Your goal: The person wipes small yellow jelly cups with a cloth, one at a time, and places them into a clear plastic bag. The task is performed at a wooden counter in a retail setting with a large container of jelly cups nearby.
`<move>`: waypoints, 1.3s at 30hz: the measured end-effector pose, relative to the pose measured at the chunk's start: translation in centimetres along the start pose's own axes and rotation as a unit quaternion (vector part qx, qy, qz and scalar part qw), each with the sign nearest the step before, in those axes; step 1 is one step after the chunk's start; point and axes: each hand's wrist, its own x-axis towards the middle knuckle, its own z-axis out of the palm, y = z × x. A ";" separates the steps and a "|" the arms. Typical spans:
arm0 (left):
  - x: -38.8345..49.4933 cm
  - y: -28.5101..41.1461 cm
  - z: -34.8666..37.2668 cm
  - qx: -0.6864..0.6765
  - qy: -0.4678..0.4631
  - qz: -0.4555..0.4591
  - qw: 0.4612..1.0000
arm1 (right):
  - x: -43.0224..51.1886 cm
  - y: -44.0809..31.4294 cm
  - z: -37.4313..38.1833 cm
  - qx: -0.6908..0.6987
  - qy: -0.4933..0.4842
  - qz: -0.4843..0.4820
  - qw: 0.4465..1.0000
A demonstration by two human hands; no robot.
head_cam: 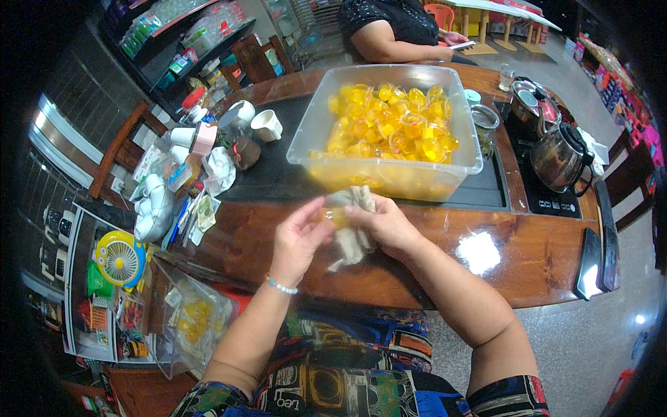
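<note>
Before me, over the near edge of the wooden table, my left hand and my right hand are close together. A small yellow translucent cup, blurred, lies between their fingers. My right hand also holds a crumpled pale cloth, which hangs down below the fingers. Just beyond my hands stands a large clear plastic tub, heaped with yellow jelly-like cups. My left fingers are blurred, and how firmly they grip the cup is hard to see.
At the left are white cups, a stuffed plastic bag and pens. A glass pot and a steel pot stand at the right. A clear bag with yellow cups hangs lower left. Another person sits across the table.
</note>
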 end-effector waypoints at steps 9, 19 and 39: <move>0.5 -1.9 -1.7 -0.212 -0.007 -0.187 0.959 | -0.8 0.2 0.6 -0.408 -0.034 -0.274 0.870; 0.3 0.0 -0.1 -0.467 0.003 -0.249 0.848 | -0.5 -0.1 0.2 -0.371 0.010 -0.292 0.881; -0.3 -0.9 0.8 0.197 0.059 0.239 0.949 | -0.8 -0.5 0.8 0.156 -0.067 0.128 0.977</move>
